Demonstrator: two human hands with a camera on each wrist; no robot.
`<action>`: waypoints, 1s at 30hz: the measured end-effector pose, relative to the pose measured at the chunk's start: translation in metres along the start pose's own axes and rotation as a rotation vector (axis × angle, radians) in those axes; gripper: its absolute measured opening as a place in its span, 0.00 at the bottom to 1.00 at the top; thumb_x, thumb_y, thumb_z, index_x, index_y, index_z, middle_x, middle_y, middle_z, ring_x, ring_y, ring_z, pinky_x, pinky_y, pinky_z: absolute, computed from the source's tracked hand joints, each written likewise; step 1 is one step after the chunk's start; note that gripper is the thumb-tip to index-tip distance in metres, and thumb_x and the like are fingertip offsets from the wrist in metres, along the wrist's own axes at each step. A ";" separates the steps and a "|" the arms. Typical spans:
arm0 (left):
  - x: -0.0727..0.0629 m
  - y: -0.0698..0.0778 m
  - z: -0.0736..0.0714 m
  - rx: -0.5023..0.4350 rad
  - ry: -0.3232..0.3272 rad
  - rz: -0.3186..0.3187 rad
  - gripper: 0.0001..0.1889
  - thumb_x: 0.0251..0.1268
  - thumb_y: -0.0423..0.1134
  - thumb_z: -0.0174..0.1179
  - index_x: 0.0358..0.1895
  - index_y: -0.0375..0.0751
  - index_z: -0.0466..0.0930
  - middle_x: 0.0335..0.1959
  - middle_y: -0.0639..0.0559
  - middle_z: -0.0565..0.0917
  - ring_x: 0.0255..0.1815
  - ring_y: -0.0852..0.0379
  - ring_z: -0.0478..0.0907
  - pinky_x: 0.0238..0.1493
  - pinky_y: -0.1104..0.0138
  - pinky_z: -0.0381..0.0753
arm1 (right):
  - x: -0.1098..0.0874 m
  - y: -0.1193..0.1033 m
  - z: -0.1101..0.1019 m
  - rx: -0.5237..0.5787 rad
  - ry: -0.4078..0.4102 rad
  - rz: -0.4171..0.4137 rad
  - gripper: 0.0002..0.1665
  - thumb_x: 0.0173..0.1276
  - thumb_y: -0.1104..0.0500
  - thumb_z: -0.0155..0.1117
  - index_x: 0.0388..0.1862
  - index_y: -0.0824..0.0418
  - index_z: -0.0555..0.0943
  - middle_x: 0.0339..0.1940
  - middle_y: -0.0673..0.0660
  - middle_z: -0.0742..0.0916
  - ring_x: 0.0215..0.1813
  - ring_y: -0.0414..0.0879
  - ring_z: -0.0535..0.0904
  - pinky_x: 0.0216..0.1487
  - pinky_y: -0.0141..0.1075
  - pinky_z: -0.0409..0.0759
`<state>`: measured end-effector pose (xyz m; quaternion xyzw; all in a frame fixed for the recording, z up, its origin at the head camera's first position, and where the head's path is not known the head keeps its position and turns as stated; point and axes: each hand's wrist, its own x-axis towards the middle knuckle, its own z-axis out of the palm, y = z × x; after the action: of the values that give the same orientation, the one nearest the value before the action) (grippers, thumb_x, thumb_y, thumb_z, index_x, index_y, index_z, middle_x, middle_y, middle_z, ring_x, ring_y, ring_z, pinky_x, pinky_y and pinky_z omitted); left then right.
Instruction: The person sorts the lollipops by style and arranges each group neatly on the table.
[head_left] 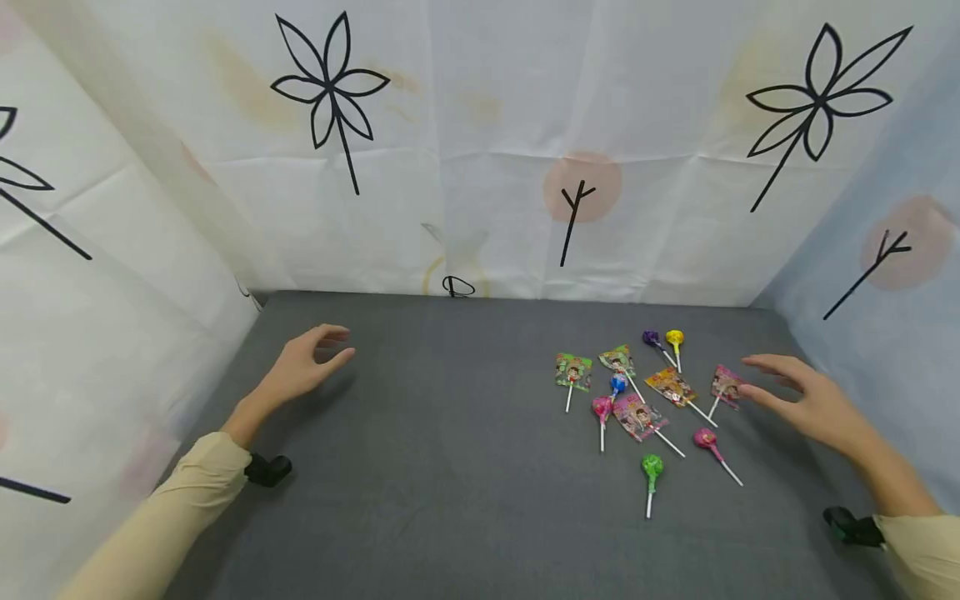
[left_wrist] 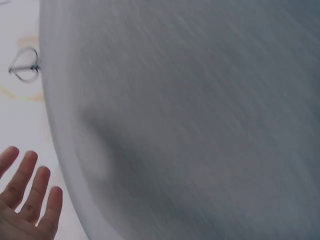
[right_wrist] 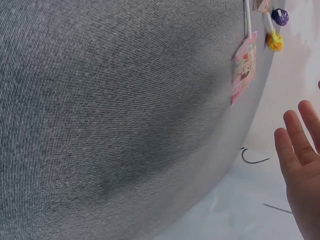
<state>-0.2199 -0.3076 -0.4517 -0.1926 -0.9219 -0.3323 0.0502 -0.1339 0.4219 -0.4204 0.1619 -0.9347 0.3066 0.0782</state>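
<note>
Several lollipops lie scattered on the right half of the grey table. Nearest my right hand point(head_left: 810, 400) is a pink flat-packet lollipop point(head_left: 726, 386); the hand hovers at its right, fingers loosely extended, holding nothing. Around it lie an orange-packet lollipop point(head_left: 671, 387), a pink-red round one point(head_left: 706, 438), a purple one point(head_left: 651, 337) and a yellow one point(head_left: 675, 337). Farther left are green packets point(head_left: 573, 371), a blue ball point(head_left: 618, 383), a pink ball point(head_left: 602, 407) and a larger pink packet point(head_left: 639, 417). A green round lollipop point(head_left: 652, 466) lies closest to me. My left hand point(head_left: 303, 362) is raised over the left side, relaxed and holding nothing.
The grey table point(head_left: 450, 467) is bounded by white printed cloth point(head_left: 487, 167) at the back and sides. Dark bands point(head_left: 267, 470) sit at both wrists, below beige sleeves.
</note>
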 end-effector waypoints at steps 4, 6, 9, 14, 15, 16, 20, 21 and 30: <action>0.016 0.019 0.018 -0.130 0.001 0.023 0.23 0.73 0.41 0.65 0.64 0.32 0.75 0.57 0.40 0.81 0.56 0.41 0.79 0.55 0.46 0.77 | 0.001 0.008 0.000 0.091 0.017 -0.014 0.24 0.68 0.67 0.71 0.62 0.68 0.79 0.57 0.40 0.78 0.55 0.18 0.68 0.49 0.16 0.67; 0.026 0.031 0.028 -0.187 -0.013 0.042 0.23 0.72 0.40 0.66 0.64 0.32 0.76 0.56 0.41 0.82 0.54 0.43 0.80 0.54 0.47 0.77 | 0.001 0.012 0.000 0.122 0.009 -0.007 0.25 0.68 0.68 0.71 0.63 0.69 0.78 0.56 0.32 0.77 0.54 0.17 0.70 0.46 0.17 0.70; 0.040 0.050 0.046 -0.241 -0.038 0.060 0.22 0.71 0.40 0.67 0.63 0.32 0.77 0.53 0.43 0.84 0.52 0.45 0.81 0.53 0.49 0.79 | 0.000 0.017 -0.001 0.162 -0.004 0.004 0.25 0.68 0.70 0.70 0.63 0.70 0.78 0.55 0.28 0.78 0.52 0.19 0.74 0.44 0.18 0.73; 0.064 0.083 0.080 -0.278 -0.098 0.095 0.23 0.70 0.40 0.68 0.62 0.33 0.77 0.53 0.42 0.84 0.52 0.47 0.82 0.53 0.54 0.80 | -0.002 0.025 -0.005 0.190 -0.014 0.030 0.23 0.68 0.70 0.70 0.62 0.71 0.78 0.53 0.27 0.80 0.51 0.22 0.77 0.43 0.19 0.74; 0.068 0.089 0.086 -0.286 -0.110 0.107 0.23 0.70 0.40 0.69 0.62 0.33 0.77 0.54 0.41 0.83 0.52 0.47 0.82 0.53 0.54 0.80 | -0.002 0.026 -0.006 0.182 -0.017 0.038 0.23 0.69 0.69 0.70 0.61 0.70 0.78 0.52 0.27 0.80 0.50 0.21 0.77 0.42 0.19 0.74; 0.071 0.095 0.092 -0.297 -0.123 0.121 0.23 0.70 0.40 0.68 0.63 0.32 0.77 0.54 0.40 0.83 0.52 0.47 0.81 0.53 0.54 0.80 | -0.002 0.026 -0.007 0.180 -0.021 0.048 0.23 0.69 0.69 0.70 0.61 0.70 0.79 0.52 0.27 0.80 0.49 0.22 0.78 0.41 0.19 0.74; 0.080 0.113 0.113 -0.333 -0.163 0.168 0.23 0.70 0.40 0.68 0.62 0.31 0.77 0.55 0.38 0.83 0.52 0.47 0.82 0.52 0.56 0.80 | -0.003 0.028 -0.009 0.173 -0.044 0.066 0.23 0.69 0.68 0.70 0.61 0.70 0.79 0.51 0.28 0.80 0.48 0.23 0.79 0.39 0.20 0.75; 0.081 0.116 0.117 -0.344 -0.172 0.174 0.23 0.70 0.40 0.68 0.62 0.31 0.77 0.56 0.38 0.82 0.52 0.48 0.82 0.52 0.56 0.80 | -0.003 0.028 -0.009 0.177 -0.050 0.067 0.23 0.69 0.68 0.70 0.62 0.70 0.79 0.51 0.28 0.80 0.48 0.23 0.79 0.40 0.21 0.75; 0.089 0.131 0.142 -0.380 -0.211 0.164 0.25 0.69 0.40 0.69 0.64 0.32 0.77 0.57 0.42 0.82 0.54 0.50 0.81 0.53 0.59 0.79 | -0.003 0.033 -0.006 0.219 -0.073 0.070 0.25 0.70 0.68 0.69 0.65 0.69 0.77 0.54 0.26 0.78 0.52 0.23 0.77 0.41 0.21 0.76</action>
<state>-0.2456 -0.0969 -0.4643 -0.3064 -0.8241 -0.4730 -0.0569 -0.1424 0.4510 -0.4342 0.1477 -0.9029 0.4034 0.0149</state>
